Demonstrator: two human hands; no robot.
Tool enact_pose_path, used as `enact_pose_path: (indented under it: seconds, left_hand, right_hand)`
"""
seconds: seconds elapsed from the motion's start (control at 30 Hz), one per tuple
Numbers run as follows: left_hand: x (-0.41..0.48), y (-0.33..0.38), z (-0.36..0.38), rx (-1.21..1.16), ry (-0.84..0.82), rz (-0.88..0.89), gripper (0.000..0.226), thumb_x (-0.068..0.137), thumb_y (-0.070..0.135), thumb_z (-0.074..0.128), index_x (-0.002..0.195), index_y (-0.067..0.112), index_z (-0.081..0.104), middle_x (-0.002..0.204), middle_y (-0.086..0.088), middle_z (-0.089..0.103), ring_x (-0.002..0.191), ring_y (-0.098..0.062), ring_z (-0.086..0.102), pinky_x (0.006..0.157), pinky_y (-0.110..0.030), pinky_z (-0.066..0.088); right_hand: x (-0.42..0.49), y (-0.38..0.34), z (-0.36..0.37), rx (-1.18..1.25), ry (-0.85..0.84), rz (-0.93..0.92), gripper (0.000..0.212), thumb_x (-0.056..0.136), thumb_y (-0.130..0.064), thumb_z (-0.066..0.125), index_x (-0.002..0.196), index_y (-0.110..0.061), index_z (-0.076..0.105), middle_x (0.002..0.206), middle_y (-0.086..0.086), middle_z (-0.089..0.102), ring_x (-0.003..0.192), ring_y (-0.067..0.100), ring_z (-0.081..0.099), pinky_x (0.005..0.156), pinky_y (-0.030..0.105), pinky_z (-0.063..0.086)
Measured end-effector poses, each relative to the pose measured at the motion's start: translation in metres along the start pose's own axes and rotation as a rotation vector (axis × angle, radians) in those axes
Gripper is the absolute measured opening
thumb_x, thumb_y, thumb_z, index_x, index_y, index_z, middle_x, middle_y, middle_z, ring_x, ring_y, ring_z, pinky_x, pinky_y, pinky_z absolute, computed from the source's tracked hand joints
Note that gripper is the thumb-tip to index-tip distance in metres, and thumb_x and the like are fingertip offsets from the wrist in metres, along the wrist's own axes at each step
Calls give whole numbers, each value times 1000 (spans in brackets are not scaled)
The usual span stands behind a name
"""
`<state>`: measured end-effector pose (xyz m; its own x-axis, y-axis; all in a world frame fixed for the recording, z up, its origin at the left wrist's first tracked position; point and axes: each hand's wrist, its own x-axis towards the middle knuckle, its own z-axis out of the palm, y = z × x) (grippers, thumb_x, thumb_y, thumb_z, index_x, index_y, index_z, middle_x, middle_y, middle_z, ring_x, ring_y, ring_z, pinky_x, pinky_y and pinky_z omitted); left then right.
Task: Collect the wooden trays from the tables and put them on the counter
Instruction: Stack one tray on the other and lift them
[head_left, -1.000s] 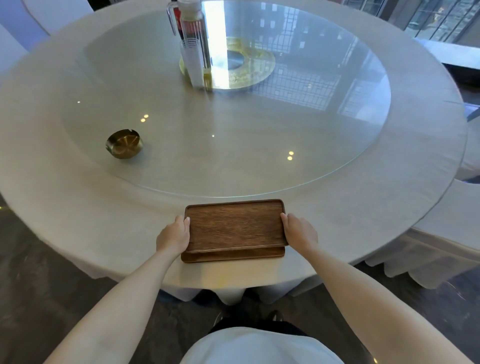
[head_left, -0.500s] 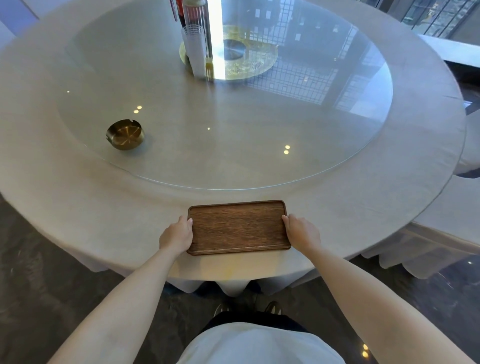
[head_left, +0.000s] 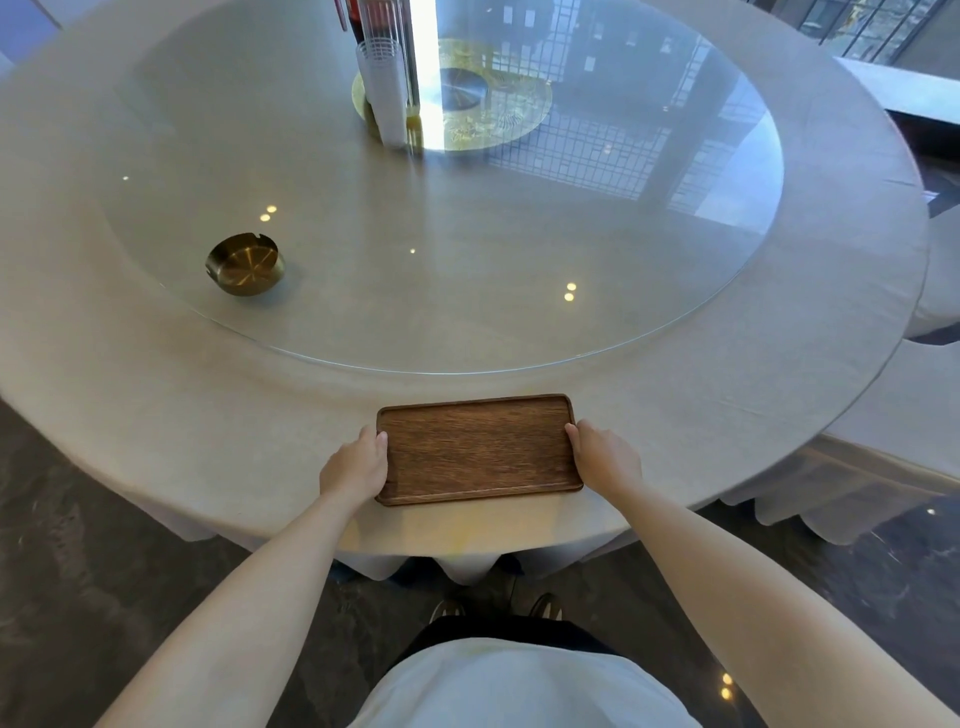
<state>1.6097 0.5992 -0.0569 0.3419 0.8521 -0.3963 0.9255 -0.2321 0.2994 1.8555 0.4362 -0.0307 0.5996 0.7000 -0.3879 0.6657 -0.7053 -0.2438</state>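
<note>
A brass ashtray (head_left: 245, 264) sits well apart on the glass turntable (head_left: 519, 322). The left hand (head_left: 356, 467) grasps the left end of the wooden tray (head_left: 478, 449), which lies flat on the table (head_left: 156, 415) near its front edge, bare cloth on both sides. The right hand (head_left: 602, 457) grasps the right end. A second ago the tray's near edge was tilted up; now it rests level.

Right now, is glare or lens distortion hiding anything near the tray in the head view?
Head view: a bright glare streak washes out the round glass turntable beside the clear cup holder; wide-angle distortion bows the table edge; the rectangular dark wooden tray and both hands, left hand, right hand, stay sharp and evenly lit.
</note>
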Motion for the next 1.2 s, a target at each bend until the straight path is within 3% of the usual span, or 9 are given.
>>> enact_pose_path:
  seconds: [0.13,0.27,0.4,0.57,0.73,0.87,1.1,1.2]
  left_hand:
    - [1,-1,2,-65,-61,-112,54,96,47,18,115,8,50,115,-17,60,106,-35,55,82,-38,42]
    - [2,1,2,-145,-100,-159,63,90,59,25,116,8,51,115,-14,60,104,-32,55,79,-38,41]
    - [2,5,1,-196,-155,-158,72,85,65,33,125,6,42,123,-13,57,108,-31,55,80,-38,42]
    - [2,7,0,-262,-222,-194,81,77,70,46,126,6,40,125,-12,54,112,-31,53,91,-41,46]
    - [3,4,1,-278,-219,-187,81,73,72,49,120,6,43,119,-11,57,106,-30,55,88,-41,48]
    - [4,2,2,-292,-197,-168,80,73,71,51,117,5,44,115,-12,57,102,-30,55,84,-40,47]
    - [10,21,-2,-319,-172,-93,67,73,66,57,98,4,46,102,-12,58,86,-28,53,70,-35,43]
    - [11,47,-6,-307,-166,-23,70,72,65,58,100,1,50,99,-12,60,88,-29,55,70,-36,42]
  right_hand:
    - [0,1,0,146,-51,57,42,98,-39,24,101,-3,47,98,20,64,90,36,59,73,42,46]
    - [-1,1,3,323,-53,137,47,96,-42,29,103,-1,49,103,21,61,93,36,57,79,43,46]
    - [0,-2,5,360,-77,162,50,96,-43,31,104,1,51,104,22,62,94,35,58,75,38,44]
    - [2,-3,5,344,-140,194,54,92,-51,36,106,-1,52,102,16,62,95,32,58,74,36,43]
    - [-1,-2,8,371,-160,210,47,84,-59,47,81,-12,47,70,-2,52,63,13,50,51,27,37]
    - [-8,-2,10,522,-130,227,40,83,-54,54,67,-19,41,69,-2,51,61,11,49,48,25,36]
    - [-25,10,16,696,-53,304,39,82,-55,55,74,-19,43,75,-3,53,66,10,51,51,24,38]
    - [-34,26,10,760,-7,354,46,81,-57,54,94,-13,46,85,-1,56,75,13,56,61,27,46]
